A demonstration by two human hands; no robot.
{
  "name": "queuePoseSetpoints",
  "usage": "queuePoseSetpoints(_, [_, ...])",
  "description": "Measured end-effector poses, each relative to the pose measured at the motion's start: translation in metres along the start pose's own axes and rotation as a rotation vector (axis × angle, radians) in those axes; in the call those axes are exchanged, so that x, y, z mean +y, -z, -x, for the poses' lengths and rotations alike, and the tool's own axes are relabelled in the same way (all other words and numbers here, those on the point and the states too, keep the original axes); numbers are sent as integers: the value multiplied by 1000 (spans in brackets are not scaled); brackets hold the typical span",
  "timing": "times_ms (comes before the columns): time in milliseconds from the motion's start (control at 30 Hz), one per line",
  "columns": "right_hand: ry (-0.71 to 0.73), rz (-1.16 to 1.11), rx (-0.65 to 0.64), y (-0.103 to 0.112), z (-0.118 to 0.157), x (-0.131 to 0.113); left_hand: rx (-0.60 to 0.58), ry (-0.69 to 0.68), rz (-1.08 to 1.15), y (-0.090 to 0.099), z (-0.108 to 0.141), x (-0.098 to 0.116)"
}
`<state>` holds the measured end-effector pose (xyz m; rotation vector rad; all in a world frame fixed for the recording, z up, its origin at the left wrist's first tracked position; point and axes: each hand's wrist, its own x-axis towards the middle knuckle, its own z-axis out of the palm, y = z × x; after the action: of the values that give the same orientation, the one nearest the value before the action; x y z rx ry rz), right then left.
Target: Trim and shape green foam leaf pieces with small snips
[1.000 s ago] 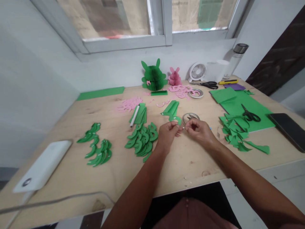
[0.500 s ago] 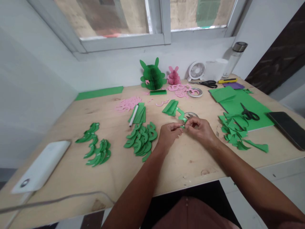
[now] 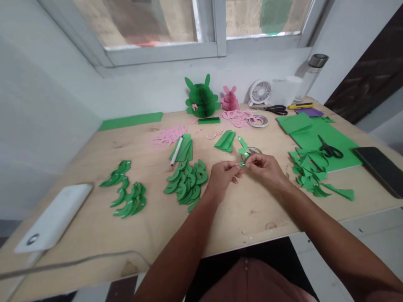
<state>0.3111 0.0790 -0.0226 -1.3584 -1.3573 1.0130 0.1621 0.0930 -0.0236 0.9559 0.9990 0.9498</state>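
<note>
Green cutout (image 3: pixel 242 143) extending far from left hand (image 3: pixel 224 175), whose fingers pinch its near end; right hand (image 3: pixel 265 167) adjoins, fingers narrow, grip unclear.

Lone head-worn camera, single view | looking forward and down from above the near edge | close over the table (image 3: pixel 252 209), window (image 3: pixel 163 54) at the far side

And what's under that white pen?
The white pen lies across some green paper pieces, which show mostly to its right. Whatever sits directly beneath its barrel is covered and can't be seen.
</note>
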Motion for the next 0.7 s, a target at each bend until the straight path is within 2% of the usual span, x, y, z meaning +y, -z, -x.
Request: queuePoseSetpoints(700, [75,170,7,-2,2,-2,-30,-30,-45,-1,3,4])
